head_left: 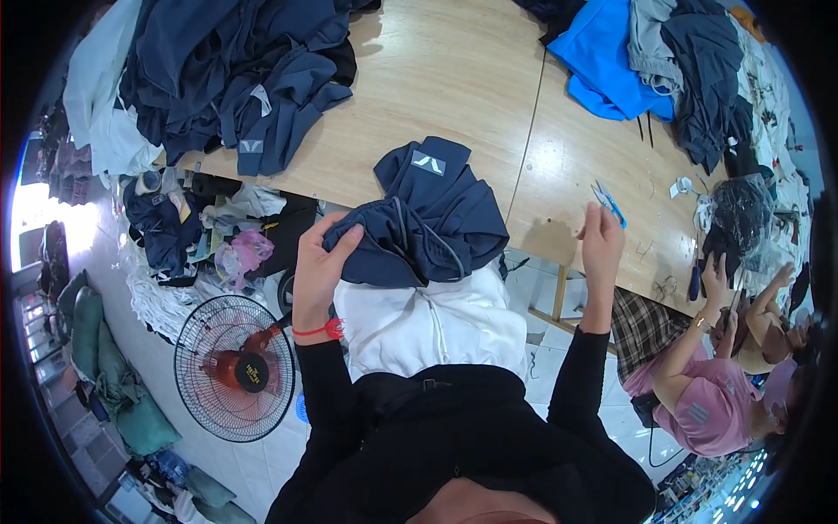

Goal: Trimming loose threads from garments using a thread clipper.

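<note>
Thumb and fingers of the left hand [320,262] clamp a bunched navy garment [449,205] at the desk [436,79] edge; the right hand [601,231], fingertips pinched together, holds blue scissors [616,210]. Handling appears midway: the piece sits unfolded, apart from a navy pile [227,61].

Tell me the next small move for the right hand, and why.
Probably move the right hand over to the navy garment to help steady it: only the left hand grips the bunched cloth, while the right is off to the side by the blue snips. Whether it holds them, I can't tell.
</note>
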{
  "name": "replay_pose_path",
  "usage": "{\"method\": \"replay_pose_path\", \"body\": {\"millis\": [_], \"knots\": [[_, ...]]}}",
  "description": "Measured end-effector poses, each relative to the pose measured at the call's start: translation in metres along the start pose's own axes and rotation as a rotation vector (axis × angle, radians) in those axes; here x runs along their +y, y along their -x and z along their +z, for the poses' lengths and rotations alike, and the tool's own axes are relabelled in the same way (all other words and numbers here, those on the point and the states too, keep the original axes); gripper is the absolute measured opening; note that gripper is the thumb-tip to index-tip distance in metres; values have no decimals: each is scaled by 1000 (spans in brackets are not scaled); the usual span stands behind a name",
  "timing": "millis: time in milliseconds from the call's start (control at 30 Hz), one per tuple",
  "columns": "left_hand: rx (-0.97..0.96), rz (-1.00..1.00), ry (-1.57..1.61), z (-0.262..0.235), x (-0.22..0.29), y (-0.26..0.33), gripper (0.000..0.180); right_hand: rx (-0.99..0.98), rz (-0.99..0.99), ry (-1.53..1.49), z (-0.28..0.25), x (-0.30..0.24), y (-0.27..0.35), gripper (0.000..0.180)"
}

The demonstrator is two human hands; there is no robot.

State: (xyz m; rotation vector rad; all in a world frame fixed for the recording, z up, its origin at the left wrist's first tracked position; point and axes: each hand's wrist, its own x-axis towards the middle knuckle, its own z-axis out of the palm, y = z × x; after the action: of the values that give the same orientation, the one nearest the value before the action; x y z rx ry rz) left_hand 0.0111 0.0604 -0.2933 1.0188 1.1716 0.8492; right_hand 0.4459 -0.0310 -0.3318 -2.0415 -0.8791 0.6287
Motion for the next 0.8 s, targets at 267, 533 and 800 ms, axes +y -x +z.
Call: {"method": "replay_pose_path", "body": {"millis": [267, 533, 800], "knots": [[-130, -45, -29, 5, 8, -4, 25, -228, -312, -249, 65, -73, 61, 59], [-331, 235, -41, -5, 35, 24, 50, -743, -688, -86, 85, -132, 96, 43], [-272, 336, -697, 33, 31, 11, 54, -292, -447, -111, 51, -130, 97, 48]]}}
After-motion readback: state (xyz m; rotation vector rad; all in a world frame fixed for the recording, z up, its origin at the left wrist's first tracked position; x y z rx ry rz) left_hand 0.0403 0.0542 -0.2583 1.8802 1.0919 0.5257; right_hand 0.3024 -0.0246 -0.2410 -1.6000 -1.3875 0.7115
